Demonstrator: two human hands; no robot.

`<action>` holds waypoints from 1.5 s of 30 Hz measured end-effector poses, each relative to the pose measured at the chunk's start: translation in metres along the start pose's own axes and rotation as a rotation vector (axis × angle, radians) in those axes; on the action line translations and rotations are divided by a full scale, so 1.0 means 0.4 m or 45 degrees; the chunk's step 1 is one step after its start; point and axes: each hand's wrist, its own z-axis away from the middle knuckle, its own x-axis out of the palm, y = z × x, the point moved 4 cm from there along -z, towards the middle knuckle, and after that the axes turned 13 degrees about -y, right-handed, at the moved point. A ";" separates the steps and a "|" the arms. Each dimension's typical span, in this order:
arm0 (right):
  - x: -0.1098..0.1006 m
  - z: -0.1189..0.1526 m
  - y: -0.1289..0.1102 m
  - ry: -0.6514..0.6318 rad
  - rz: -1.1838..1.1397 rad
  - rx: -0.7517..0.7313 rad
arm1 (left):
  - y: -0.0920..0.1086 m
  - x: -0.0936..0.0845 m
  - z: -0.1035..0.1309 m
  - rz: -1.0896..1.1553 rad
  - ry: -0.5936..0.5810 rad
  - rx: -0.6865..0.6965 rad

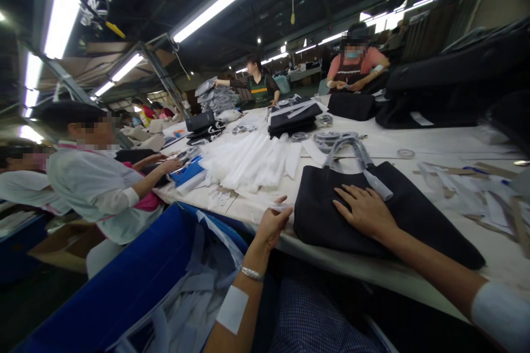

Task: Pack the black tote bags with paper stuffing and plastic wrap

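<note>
Blue-walled, a bin point(124, 278) heaped with translucent plastic scraps point(186, 295) stands close by the person's left forearm. Just past it, at the near edge of the white-topped table point(387, 142), the left hand point(275, 224) is half-curled beside the left end of a black tote handbag point(337, 231); from here I can't tell whether its fingers pinch anything or brush the bag. The right hand point(366, 210) is the nearer one, laid flat with fingers spread on the bag's face, gripping nothing. The bag lies on its side, long axis slanting from the left hand down beneath the right forearm, its film-wrapped handles point(361, 149) pointing away across the table. Beyond are a heap of white plastic sleeves point(244, 160), a stack of black bags point(296, 117) and, at the far side, a masked co-worker point(358, 69) in an apron.
</note>
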 end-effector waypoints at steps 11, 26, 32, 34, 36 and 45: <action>0.004 0.001 0.003 0.028 -0.031 -0.010 | 0.034 -0.078 -0.003 0.407 0.512 0.233; -0.001 0.008 0.003 0.038 -0.103 0.020 | 0.138 0.221 0.029 0.375 0.263 0.545; -0.031 0.009 -0.001 0.063 -0.372 0.000 | -0.093 0.351 -0.032 -0.426 -0.031 0.365; -0.051 0.019 0.009 0.079 -0.439 -0.011 | -0.146 0.342 -0.051 -0.715 -0.097 0.317; -0.080 0.050 0.031 0.102 -0.452 0.004 | -0.170 0.334 -0.065 -0.902 -0.186 0.327; -0.168 0.240 0.328 0.428 -0.886 0.791 | -0.182 0.357 -0.062 -1.471 -0.305 0.498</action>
